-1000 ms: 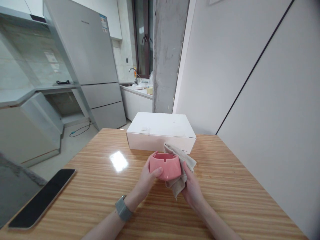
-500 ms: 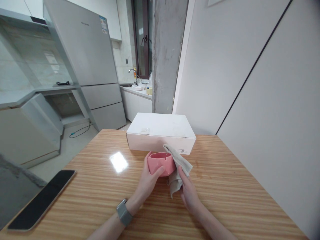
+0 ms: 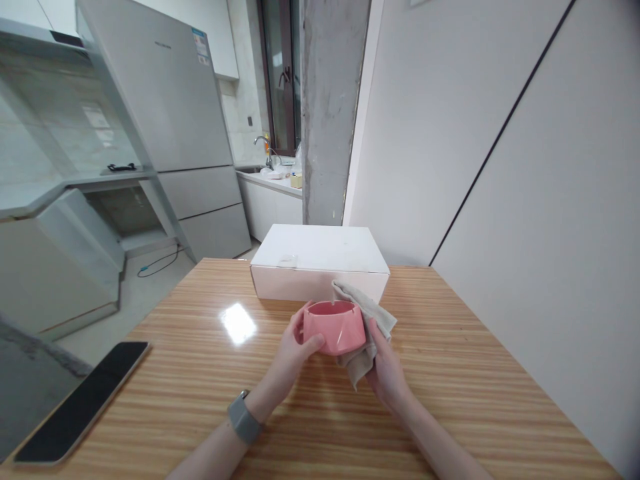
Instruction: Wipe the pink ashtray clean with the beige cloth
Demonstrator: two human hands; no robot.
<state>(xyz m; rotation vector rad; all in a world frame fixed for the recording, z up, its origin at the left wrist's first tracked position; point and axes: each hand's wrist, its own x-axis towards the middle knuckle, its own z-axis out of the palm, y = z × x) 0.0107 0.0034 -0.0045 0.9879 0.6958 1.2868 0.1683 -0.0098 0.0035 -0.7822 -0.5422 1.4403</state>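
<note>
A pink, glossy, faceted ashtray (image 3: 334, 330) with small notches in its rim is held above the table. My left hand (image 3: 291, 348) grips its left side, thumb on the front and fingers behind. My right hand (image 3: 387, 368) is closed on a grey cloth (image 3: 377, 319), which lies against the ashtray's right side and behind it. Part of the cloth hangs down below the ashtray. The right fingertips are hidden by the cloth.
A white cardboard box (image 3: 320, 250) stands on the wood-grain table (image 3: 200, 400) just beyond my hands. A dark flat slab with a light edge (image 3: 85, 403) lies at the left edge. A white wall (image 3: 550, 233) borders the right side. Further back stands a fridge (image 3: 160, 100).
The ashtray has turned in my left hand and shifted slightly right, showing more of its front. My right hand and the cloth have also moved right, with the cloth further behind the ashtray.
</note>
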